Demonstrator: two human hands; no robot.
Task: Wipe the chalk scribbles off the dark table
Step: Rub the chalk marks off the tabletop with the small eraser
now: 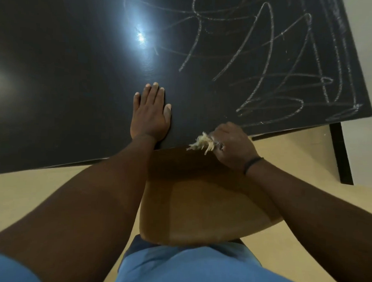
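Gripping a frayed, soft rag [201, 143] at the table's [66, 82] near edge, the right hand [234, 146] is bunching it easily. Left hand [151, 113] is pressing flat, fingers straight; chalk scribbles [269, 65] are lying far right.

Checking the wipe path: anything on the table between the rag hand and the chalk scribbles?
Nothing visible. The right hand grips a frayed pale rag at the near table edge, and the chalk scribbles start just beyond it on bare dark surface. The left hand rests flat, off to the side.
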